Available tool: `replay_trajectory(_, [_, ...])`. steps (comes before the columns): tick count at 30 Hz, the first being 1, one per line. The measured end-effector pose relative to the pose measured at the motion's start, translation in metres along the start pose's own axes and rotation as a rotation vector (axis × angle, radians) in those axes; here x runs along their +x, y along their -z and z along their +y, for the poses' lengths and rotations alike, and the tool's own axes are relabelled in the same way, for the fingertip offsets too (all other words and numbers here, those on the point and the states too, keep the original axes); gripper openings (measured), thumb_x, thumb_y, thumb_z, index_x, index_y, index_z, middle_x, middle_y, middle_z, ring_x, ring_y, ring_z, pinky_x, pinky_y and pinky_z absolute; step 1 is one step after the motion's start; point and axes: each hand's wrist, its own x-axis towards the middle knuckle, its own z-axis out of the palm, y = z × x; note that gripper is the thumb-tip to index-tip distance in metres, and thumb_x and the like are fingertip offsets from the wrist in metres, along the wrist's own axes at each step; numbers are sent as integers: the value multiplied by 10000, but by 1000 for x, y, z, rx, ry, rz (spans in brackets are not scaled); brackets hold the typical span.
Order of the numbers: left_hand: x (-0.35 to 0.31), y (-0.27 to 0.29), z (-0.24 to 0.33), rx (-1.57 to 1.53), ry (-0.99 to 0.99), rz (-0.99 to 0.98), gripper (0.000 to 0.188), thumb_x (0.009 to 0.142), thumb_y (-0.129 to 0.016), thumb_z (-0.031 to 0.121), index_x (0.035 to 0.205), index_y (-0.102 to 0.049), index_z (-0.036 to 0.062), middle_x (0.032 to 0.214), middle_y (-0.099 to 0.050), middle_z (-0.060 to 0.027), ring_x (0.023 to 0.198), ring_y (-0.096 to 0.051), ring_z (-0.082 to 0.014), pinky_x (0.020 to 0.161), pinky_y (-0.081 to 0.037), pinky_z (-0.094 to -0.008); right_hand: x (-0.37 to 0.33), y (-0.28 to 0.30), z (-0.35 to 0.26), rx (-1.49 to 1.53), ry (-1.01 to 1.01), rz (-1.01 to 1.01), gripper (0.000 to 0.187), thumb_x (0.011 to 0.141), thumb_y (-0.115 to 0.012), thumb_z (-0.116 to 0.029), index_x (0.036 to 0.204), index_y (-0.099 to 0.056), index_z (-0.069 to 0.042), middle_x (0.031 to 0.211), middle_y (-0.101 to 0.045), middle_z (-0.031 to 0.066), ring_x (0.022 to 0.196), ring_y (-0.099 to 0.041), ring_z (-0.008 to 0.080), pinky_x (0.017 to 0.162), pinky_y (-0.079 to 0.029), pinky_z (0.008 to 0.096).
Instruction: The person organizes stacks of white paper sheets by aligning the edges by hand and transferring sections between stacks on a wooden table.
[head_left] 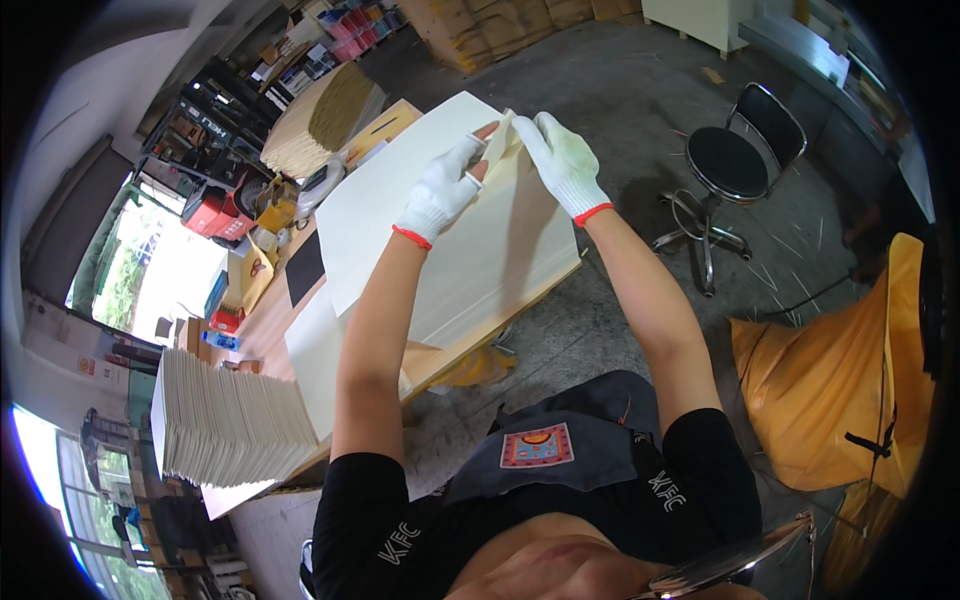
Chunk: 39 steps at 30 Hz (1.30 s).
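Far corner of cream sheet (500, 240) hidden behind gloved fingers; exact pinch hard to make out. Sheet's near end covered by left forearm. Sheet held raised over wooden table (270, 310), corner gripped between left hand (440, 195) and right hand (562, 160), both closed on it. Stacked sheets (225, 425) seen at table's left end.

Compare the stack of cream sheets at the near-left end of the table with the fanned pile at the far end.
The near stack is paler, almost white, with its sheets squared into a tall block. The far pile is tanner, and its sheets are fanned into a curved, sloping heap. The near stack looks larger in the picture. Both sit on the wooden table, apart from both gloved hands.
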Motion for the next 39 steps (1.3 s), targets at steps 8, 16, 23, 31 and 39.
replay_trajectory(8, [4,0,17,19,198,-130,321,921,-676,215,1228,-659,122,977,-683,-106,857,-627,-210,826,-508,-353,6,-5,13,-19,20,46,516,1019,-415,-562,900,-594,-93,850,-656,218,837,-638,428,716,-465,503])
replay_trajectory(16, [1,2,9,-70,183,-100,317,934,-655,191,1242,-655,120,1005,-691,-92,849,-627,-204,819,-511,-341,4,-5,11,50,23,3,515,1018,-421,-564,906,-598,-94,853,-657,215,844,-638,429,720,-464,498])
replay_trajectory(23, [3,-2,-6,71,-79,15,282,944,-627,202,1208,-670,114,1093,-705,-109,888,-649,-234,838,-511,-334,6,-8,13,20,57,32,525,1023,-413,-562,895,-586,-83,858,-652,212,844,-642,422,719,-462,498])
replay_trajectory(31, [2,-1,7,94,117,-72,301,930,-674,240,1208,-673,127,1072,-699,-110,880,-636,-220,834,-510,-349,4,-8,12,24,3,46,560,1015,-421,-585,879,-551,-57,811,-597,193,814,-607,399,721,-442,442])
replay_trajectory(39, [4,-4,-6,33,25,16,299,945,-645,201,1234,-658,128,1055,-700,-114,881,-662,-226,827,-515,-366,3,-4,9,3,19,13,519,1018,-416,-568,923,-588,-87,824,-655,208,819,-649,417,719,-471,495])
